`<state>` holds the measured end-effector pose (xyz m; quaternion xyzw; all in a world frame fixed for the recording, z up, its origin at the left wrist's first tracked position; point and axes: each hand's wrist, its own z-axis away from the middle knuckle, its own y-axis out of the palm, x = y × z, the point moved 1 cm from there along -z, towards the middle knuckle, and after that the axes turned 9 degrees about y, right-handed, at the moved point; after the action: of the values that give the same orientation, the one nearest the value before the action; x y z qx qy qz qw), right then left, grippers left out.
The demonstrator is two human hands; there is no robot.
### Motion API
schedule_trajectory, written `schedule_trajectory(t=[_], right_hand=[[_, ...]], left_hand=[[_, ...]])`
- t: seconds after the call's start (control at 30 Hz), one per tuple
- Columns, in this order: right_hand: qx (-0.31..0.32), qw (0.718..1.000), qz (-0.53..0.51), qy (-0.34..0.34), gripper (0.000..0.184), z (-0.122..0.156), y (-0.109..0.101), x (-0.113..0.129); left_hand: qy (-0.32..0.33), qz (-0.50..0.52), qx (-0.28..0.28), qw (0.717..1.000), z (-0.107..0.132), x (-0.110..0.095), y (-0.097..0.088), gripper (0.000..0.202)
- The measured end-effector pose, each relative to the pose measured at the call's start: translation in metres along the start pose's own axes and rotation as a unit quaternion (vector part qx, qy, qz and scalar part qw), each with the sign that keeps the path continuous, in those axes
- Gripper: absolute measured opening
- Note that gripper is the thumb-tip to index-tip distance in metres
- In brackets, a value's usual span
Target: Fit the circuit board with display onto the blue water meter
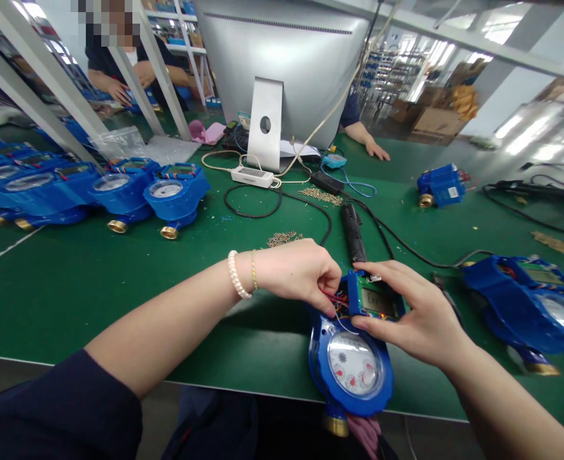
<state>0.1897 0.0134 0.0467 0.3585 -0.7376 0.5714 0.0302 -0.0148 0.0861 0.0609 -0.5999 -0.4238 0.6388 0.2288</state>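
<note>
Two hands on one blue meter (317, 361) right now, and its open upper compartment is packed with thin coloured wires (340, 298). Your left hand (305, 273) has thumb and curled fingers pinched tight on the red ones, right at the compartment's edge. Your right hand (419, 313) spans the display module (376, 300), fingers along the far edge, thumb on the near one; can't tell if it's seated. The meter sits at the near table edge, its round dial (353, 364) just below your fingertips. That dial's under shiny clear plastic, with a brass-coloured fitting (337, 427) poking out toward you. Just beyond your hands, there's a black cylindrical tool (353, 231) plus a loose heap of tiny metallic pieces (282, 239) on the smooth green tabletop (243, 351). Farther left, a crinkly clear bag (123, 142), contents too blurry to read.
</note>
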Motion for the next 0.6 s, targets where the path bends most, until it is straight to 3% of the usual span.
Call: schedule_trajectory(t=[0.2,0.4,0.5,0.6], right_hand=[[-0.002,1.000,-0.004,-0.001,0.055,0.002,-0.001,-0.001],[-0.018,1.000,0.010,0.001,0.056,0.002,0.000,0.002],[-0.020,1.000,0.013,0.004,0.055,0.002,0.001,0.003],[-0.018,1.000,0.009,0.003,0.055,0.002,0.000,0.003]], left_hand=[[-0.032,-0.101,-0.118,0.987,-0.007,-0.009,0.018,0.030],[-0.133,-0.116,-0.211,0.961,-0.010,-0.017,0.038,0.024],[-0.151,-0.071,-0.215,0.962,-0.008,-0.015,0.039,0.028],[-0.135,-0.007,-0.184,0.974,-0.003,-0.011,0.035,0.031]])
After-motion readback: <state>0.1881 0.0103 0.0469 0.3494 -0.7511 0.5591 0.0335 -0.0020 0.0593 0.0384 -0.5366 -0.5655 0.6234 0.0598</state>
